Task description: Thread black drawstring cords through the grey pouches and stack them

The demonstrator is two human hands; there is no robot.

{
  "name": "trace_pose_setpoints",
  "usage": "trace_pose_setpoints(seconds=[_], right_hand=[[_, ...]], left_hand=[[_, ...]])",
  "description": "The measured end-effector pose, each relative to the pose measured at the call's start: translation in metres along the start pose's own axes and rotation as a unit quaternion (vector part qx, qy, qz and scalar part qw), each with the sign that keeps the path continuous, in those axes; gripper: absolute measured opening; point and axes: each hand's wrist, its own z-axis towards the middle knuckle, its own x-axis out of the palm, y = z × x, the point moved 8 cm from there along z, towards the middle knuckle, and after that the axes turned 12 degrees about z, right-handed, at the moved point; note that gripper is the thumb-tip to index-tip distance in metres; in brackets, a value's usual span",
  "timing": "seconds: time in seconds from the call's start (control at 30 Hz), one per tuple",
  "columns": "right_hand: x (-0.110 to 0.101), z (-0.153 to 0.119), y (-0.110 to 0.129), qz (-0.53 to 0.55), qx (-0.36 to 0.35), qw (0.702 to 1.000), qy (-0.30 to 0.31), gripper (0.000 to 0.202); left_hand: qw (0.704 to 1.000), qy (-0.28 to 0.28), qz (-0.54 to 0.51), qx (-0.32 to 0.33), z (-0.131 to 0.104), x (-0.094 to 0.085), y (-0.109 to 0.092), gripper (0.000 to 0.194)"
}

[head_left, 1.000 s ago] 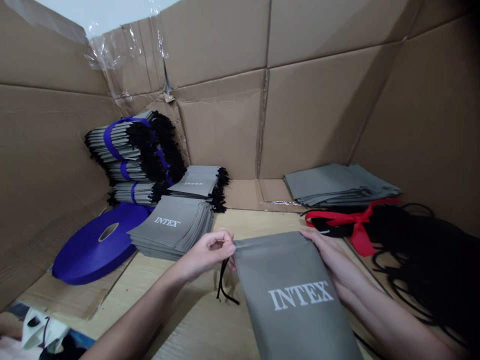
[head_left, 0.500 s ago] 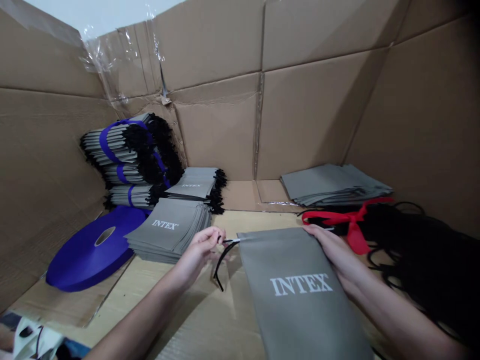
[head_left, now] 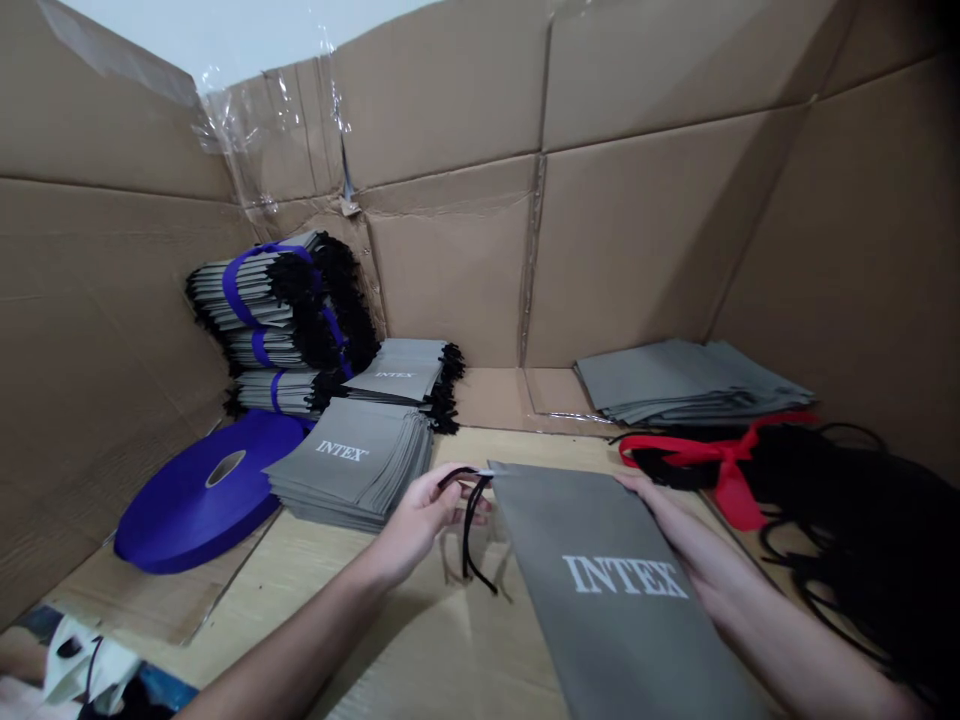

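A grey drawstring bag (head_left: 600,530) printed INTEX lies in front of me, its top edge facing away. My right hand (head_left: 664,520) grips its upper right corner, with the fingers partly hidden by the fabric. By the upper left corner, my left hand (head_left: 427,515) is closed on a black cord (head_left: 471,530) that comes out of the bag's top hem. The loose cord ends hang below the fingers. Left of that hand sits a stack of grey INTEX bags (head_left: 352,460). Behind it, another stack (head_left: 397,372) has black cords along its right side.
Bundles of bags tied with purple strap (head_left: 262,300) stand at the back left, beside a purple strap roll (head_left: 202,500). More grey bags (head_left: 675,380) lie at the back right. Black cords (head_left: 862,530) with a red ribbon (head_left: 739,480) lie right. Cardboard walls (head_left: 450,260) enclose the table.
My left hand has moved slightly right, nearer the bag's corner, and more black cord shows around its fingers. The right hand keeps its hold. The whole view has shifted a little.
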Motion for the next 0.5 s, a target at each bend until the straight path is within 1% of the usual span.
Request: trace_pose_setpoints(seconds=[0.03, 0.1, 0.13, 0.23, 0.33, 0.5], right_hand=[[0.002, -0.002, -0.003, 0.01, 0.019, 1.0, 0.004, 0.018], [0.006, -0.006, -0.012, 0.038, 0.079, 0.996, 0.009, 0.018], [0.006, -0.007, -0.013, 0.044, 0.085, 0.995, 0.005, 0.018], [0.008, -0.01, -0.01, 0.027, 0.063, 0.998, 0.001, 0.017], [0.011, -0.012, -0.008, 0.012, 0.044, 0.999, 0.007, 0.016], [0.011, -0.012, -0.01, 0.007, 0.026, 1.0, 0.005, 0.012]], left_hand=[[1.0, -0.015, 0.019, 0.007, 0.0, -0.002, 0.0, 0.04], [0.997, -0.049, 0.051, 0.026, 0.0, -0.005, -0.002, 0.038], [0.995, -0.066, 0.064, 0.037, -0.001, -0.007, -0.005, 0.036], [0.986, -0.118, 0.101, 0.057, -0.002, -0.015, -0.012, 0.027], [0.978, -0.161, 0.121, 0.053, -0.003, -0.022, -0.015, 0.02], [0.971, -0.217, 0.102, 0.008, -0.004, -0.031, -0.01, 0.025]])
